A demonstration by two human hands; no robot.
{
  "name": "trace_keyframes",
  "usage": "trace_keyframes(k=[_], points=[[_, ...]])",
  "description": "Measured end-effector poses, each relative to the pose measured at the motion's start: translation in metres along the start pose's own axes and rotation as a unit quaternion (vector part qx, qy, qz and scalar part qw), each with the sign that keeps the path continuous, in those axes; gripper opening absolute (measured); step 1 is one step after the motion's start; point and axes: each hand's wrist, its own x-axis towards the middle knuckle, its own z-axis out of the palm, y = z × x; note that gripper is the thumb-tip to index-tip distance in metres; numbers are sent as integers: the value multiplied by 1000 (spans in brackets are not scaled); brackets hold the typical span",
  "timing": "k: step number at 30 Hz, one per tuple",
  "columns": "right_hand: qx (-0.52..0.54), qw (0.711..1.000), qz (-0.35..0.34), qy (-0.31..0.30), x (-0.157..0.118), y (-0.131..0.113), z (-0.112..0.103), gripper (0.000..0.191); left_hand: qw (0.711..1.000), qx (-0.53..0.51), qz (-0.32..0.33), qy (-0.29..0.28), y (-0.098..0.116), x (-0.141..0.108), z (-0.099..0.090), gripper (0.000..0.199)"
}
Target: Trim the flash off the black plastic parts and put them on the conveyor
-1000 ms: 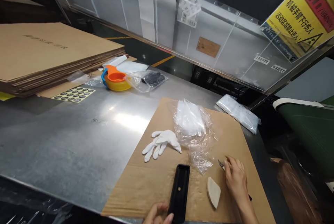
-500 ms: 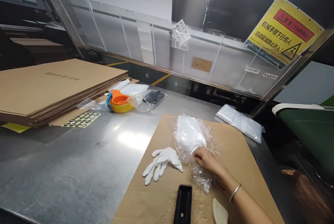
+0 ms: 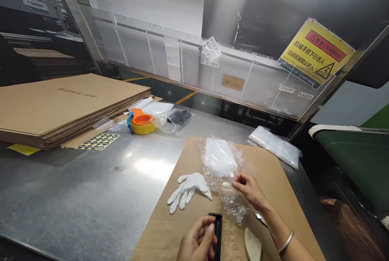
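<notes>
My right hand (image 3: 249,190) is over the crumpled clear plastic film (image 3: 234,208), thumb and fingertips pinched together. Whether a thin edge of film is between them cannot be made out. Beyond it lies a clear bag with white contents (image 3: 220,157). My left hand (image 3: 199,240) is at the bottom, fingers curled toward the thumb, in front of a narrow black tray (image 3: 218,232) that it partly covers. Anything in that hand is hidden. A white glove (image 3: 191,191) rests to the left. A silver-coloured tool (image 3: 260,219) lies by my right forearm, near a beige rounded piece (image 3: 253,245).
Brown cardboard (image 3: 164,226) covers part of the metal table (image 3: 91,200). Stacked cardboard (image 3: 73,107) stands left, beside a sticker sheet (image 3: 99,141). Tape rolls (image 3: 142,122) and a bag with a black item (image 3: 179,118) lie behind. A clear-wrapped pack (image 3: 275,145) lies right, near a green conveyor belt (image 3: 355,155).
My left hand has come into view at the bottom, over the black tray. My right hand has shifted slightly right and lifted off the film's middle. The camera view has tilted a little.
</notes>
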Motion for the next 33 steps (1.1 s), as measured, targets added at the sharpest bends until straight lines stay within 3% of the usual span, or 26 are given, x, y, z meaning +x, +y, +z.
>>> trace_keyframes(k=[3,6,12,16,20,26,30,33], points=[[32,999,-1,-23,-19,-29,13,32,999,-4,36,-35,19,17,17,52],[36,999,-5,-36,-35,-48,27,30,997,12,69,-33,27,30,26,41],[-16,996,-4,86,-44,-50,36,31,979,134,148,30,12,24,9,34],[-79,992,-56,81,-50,-63,47,25,923,252,271,101,13,12,-9,15],[-143,983,-111,38,-61,-77,64,21,851,351,379,93,19,13,-24,20],[-241,963,-4,121,-99,-52,89,29,784,429,432,120,9,21,-56,19],[-289,951,51,93,-139,-24,102,23,764,472,423,117,-3,9,-67,19],[-284,954,72,70,-167,-7,94,29,760,498,404,107,-9,-3,-65,22]])
